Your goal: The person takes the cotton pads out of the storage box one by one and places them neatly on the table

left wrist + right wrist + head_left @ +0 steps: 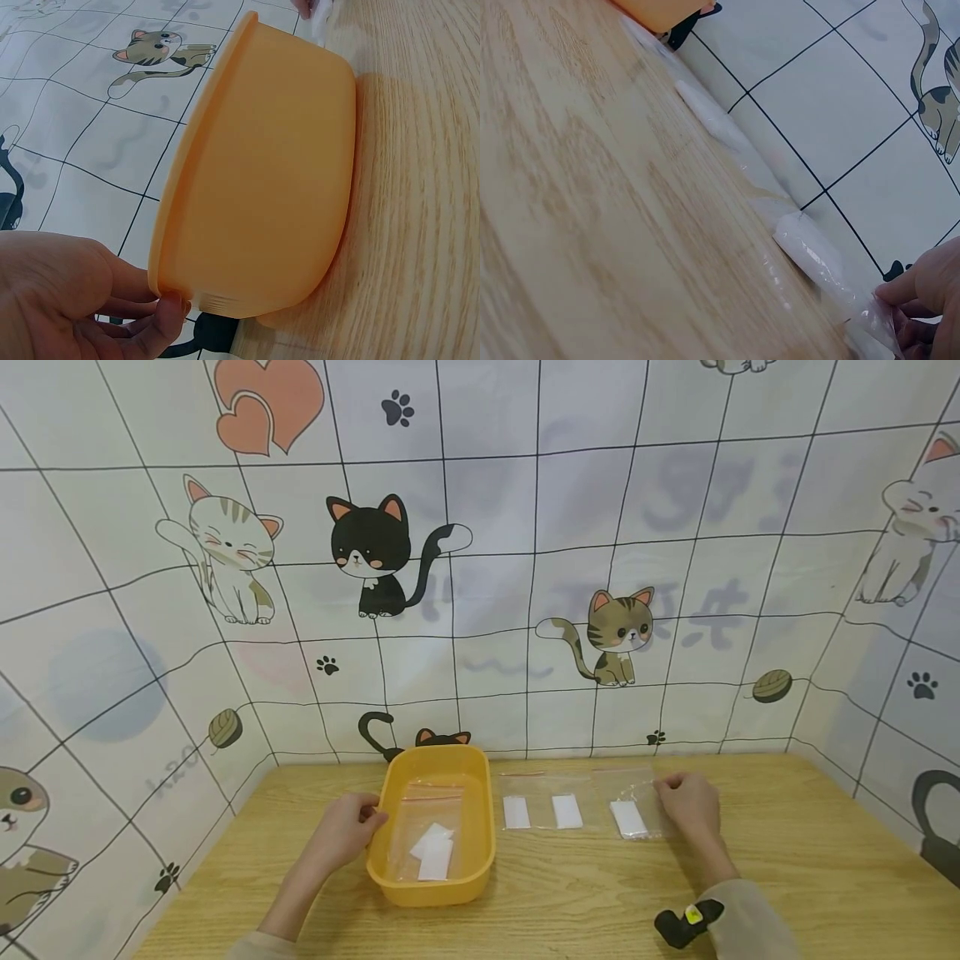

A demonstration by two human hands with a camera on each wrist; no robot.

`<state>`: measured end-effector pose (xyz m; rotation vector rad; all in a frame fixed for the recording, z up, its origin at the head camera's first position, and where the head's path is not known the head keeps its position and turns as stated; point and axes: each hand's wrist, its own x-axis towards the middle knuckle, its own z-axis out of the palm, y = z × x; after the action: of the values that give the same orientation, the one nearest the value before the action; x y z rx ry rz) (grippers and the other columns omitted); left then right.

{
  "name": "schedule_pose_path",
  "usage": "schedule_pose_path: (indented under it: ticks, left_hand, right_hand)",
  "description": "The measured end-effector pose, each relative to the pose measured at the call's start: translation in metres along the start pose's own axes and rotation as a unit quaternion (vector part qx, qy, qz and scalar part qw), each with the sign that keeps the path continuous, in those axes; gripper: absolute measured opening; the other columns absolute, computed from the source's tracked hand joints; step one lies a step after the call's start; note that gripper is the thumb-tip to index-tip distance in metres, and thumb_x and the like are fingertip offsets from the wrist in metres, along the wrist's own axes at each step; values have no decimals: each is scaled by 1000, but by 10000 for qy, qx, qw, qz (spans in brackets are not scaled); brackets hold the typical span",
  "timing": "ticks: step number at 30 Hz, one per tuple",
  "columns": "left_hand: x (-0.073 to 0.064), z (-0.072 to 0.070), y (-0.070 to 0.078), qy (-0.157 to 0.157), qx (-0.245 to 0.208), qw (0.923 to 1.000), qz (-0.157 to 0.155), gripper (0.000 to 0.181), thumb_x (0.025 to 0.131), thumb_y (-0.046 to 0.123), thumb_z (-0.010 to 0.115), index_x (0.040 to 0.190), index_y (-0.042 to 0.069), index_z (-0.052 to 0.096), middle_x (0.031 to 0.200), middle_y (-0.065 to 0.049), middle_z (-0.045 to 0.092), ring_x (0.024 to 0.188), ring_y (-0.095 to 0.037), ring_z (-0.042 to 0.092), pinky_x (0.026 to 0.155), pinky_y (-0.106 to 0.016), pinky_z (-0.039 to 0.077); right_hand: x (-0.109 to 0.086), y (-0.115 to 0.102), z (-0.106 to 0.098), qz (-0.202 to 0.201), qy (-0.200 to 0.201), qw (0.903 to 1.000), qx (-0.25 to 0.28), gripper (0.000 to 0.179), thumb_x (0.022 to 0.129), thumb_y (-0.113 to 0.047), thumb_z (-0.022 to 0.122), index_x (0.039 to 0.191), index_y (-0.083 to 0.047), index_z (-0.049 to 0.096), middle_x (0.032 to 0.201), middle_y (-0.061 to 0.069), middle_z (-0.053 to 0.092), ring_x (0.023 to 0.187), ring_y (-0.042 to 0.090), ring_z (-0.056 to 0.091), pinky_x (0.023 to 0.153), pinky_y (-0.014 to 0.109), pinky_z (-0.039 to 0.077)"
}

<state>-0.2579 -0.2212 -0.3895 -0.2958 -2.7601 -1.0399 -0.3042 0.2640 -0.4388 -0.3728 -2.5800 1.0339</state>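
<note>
Gripping rim: our left hand (348, 831) pinches the left edge of a deep, oblong yellow plastic basin (435, 895), its fingers drawn in narrowly there.
Pinching bag: our right hand (692, 806) has thumb and fingertips together on the right edge of a flat, clear plastic bag (633, 810) with a white oblong piece inside.
Held bag's place: well to the right of the basin, outermost in a row of three on the pale wooden table (570, 902).
Bag to basin: it lies on the basin side of our right hand; a straight line from it to the basin crosses two similar clear bags (567, 812).
Long axes: the basin's runs away from us; the white piece runs roughly alongside, its far end leaning basin-ward.
Nearer hand: our right; our left is across the basin, on its opposite side.
Inside basin: clear plastic bagging with overlapping white pieces (435, 853); we cannot tell how many bags.
Unclear: how much of the held bag rests on the table.
</note>
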Motion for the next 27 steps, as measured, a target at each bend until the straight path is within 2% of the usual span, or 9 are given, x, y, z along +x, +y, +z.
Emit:
schedule_pose_path:
  ticks: [8, 19, 27]
  left_hand:
    - [-1, -1, 0, 13, -54, 10000, 36, 7, 91, -3, 67, 84, 1, 68, 64, 1, 52, 55, -12, 50, 49, -24, 41]
    - [0, -1, -1, -12, -49, 10000, 11, 4, 91, -3, 67, 90, -3, 70, 66, 0, 54, 57, -12, 51, 51, -24, 43]
    - [0, -2, 1, -29, -60, 10000, 32, 4, 92, -2, 66, 91, -3, 70, 67, 0, 54, 58, -13, 51, 50, -25, 43]
  right_hand:
    - [1, 4, 5, -281, 194, 9994, 82, 26, 91, -14, 66, 88, 12, 71, 81, 21, 70, 79, 37, 63, 61, 36, 45]
    - [1, 4, 6, -200, 80, 9998, 46, 27, 92, -14, 66, 90, 13, 71, 82, 21, 70, 78, 35, 63, 58, 32, 45]
    - [-1, 3, 5, -187, 128, 9997, -39, 24, 89, -9, 65, 90, 13, 70, 88, 26, 70, 86, 43, 64, 70, 47, 52]
